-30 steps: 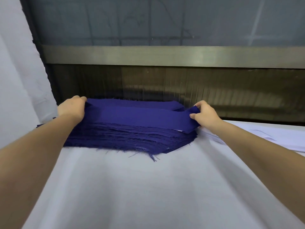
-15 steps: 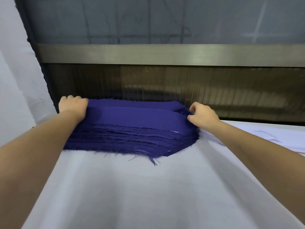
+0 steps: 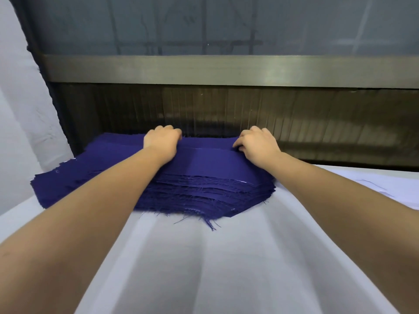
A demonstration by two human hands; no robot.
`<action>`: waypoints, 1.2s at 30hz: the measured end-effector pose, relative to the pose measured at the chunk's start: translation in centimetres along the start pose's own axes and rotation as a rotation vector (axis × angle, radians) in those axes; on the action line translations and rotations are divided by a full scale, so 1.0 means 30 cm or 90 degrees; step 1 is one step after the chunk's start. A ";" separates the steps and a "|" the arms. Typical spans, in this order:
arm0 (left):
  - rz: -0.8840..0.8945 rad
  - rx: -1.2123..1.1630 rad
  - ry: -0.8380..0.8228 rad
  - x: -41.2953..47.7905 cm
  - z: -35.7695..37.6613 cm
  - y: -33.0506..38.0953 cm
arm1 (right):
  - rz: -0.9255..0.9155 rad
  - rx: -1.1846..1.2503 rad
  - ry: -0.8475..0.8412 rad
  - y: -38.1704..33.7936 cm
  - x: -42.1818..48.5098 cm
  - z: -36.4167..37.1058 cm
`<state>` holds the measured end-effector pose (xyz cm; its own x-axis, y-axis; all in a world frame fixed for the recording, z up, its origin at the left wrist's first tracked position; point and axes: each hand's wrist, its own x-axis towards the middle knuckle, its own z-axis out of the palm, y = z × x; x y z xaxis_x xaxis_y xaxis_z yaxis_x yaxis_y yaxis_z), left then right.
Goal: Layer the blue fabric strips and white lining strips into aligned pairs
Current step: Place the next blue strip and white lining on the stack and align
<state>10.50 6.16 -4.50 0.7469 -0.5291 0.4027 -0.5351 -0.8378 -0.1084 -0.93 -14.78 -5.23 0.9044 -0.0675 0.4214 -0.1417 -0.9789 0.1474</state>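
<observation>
Slippage threatens: left grip (image 3: 162, 141) and right grip (image 3: 257, 143) seem clamped on the far edge of the top blue strip (image 3: 204, 160), atop the stack (image 3: 192, 200) on the table (image 3: 226, 268), so uneven pulling could skew layers beneath.

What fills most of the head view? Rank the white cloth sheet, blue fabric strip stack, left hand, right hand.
1. white cloth sheet
2. blue fabric strip stack
3. left hand and right hand: alike, unranked.
</observation>
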 end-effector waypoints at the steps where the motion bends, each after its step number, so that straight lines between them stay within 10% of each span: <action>1: 0.003 -0.017 0.003 0.002 0.001 0.017 | -0.005 -0.010 0.000 0.004 0.003 -0.001; 14: 0.017 -0.175 0.027 -0.008 -0.009 0.160 | 0.069 0.163 -0.072 0.061 0.058 -0.054; 21: 0.003 -0.199 0.022 -0.008 -0.025 0.193 | 0.051 0.040 0.079 0.019 0.049 -0.041; 36: -0.089 -0.198 0.155 -0.035 -0.048 0.191 | 0.248 0.393 0.176 0.020 -0.021 -0.129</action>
<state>6.07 2.09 -4.22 0.7252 -0.3354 0.6013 -0.5571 -0.7990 0.2264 -3.15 -14.58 -1.94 0.6901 -0.4577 0.5605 -0.1056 -0.8300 -0.5477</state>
